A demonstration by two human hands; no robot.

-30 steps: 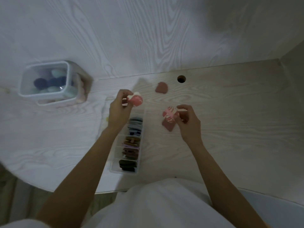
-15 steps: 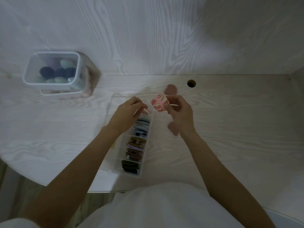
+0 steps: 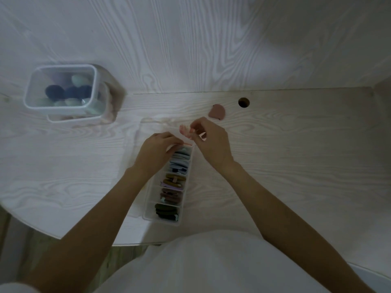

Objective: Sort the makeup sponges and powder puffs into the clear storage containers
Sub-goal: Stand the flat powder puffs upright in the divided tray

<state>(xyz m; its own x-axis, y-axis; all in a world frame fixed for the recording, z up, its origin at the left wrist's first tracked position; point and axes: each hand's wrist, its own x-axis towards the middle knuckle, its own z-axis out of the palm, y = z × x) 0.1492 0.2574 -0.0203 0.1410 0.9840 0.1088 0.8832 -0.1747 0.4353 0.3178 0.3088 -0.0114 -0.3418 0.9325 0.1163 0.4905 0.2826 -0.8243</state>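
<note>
Views: one only, the head view, so no part is shared with a second.
Position: worn on the person's head, above the near edge of the desk (image 3: 296,166).
Direction: forward and steeply down, toward the far wall panel (image 3: 190,39).
Closeness: near; both forearms fill the lower frame.
Lens: wide-angle, edges bowed.

Dim, cool light falls across a pale wood desk (image 3: 296,166), brightest around 11 o'clock and fading toward a shadowed 1 o'clock corner. Wide-angle distortion bends the edges; grain and softness blur fine detail throughout.
</note>
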